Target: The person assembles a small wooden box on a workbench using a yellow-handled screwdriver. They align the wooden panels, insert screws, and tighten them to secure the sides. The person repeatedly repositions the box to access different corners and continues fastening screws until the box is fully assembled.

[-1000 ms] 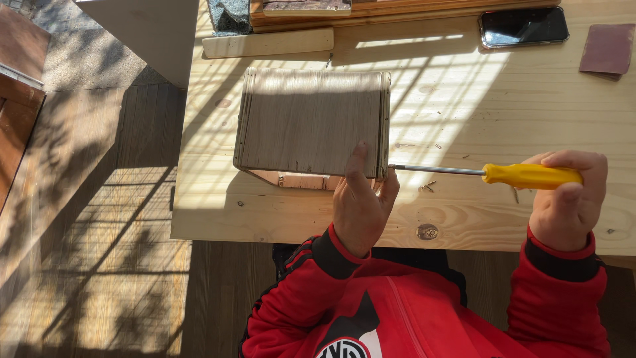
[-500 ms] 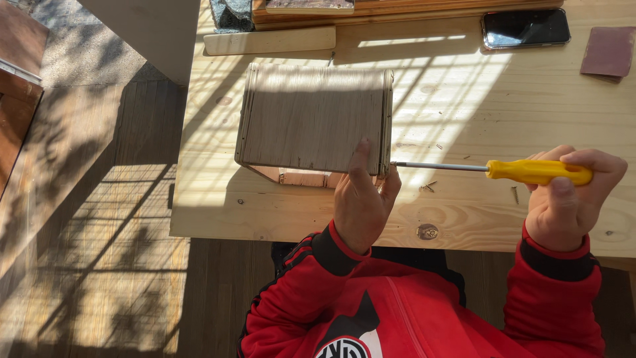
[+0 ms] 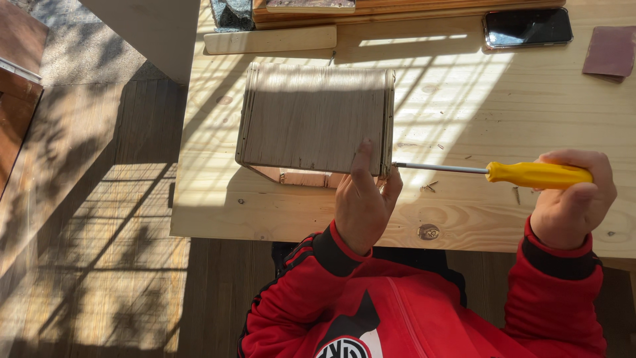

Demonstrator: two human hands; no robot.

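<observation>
Down at the near edge of the table [image 3: 218, 219], the left hand [image 3: 363, 199] presses flat against the near right corner of the wooden box [image 3: 311, 119], fingers spread and steadying it, not wrapped around anything. To its right, the right hand [image 3: 571, 202] is clamped on the yellow handle of the screwdriver [image 3: 530, 174], whose steel shaft runs level to the box's right side wall; the tip meets that wall just by the left thumb. To do this well, I'd say keep the shaft square to the wall, push along its line while turning, and keep the left fingers clear of the tip. Count: one screwdriver, one box, a few loose screws [image 3: 429, 186] scattered between the hands, too small to number. Further off, one wooden strip [image 3: 270, 40] beyond the box, one dark phone [image 3: 527, 28] and one brown sandpaper sheet [image 3: 611, 52] toward the far right corner.
</observation>
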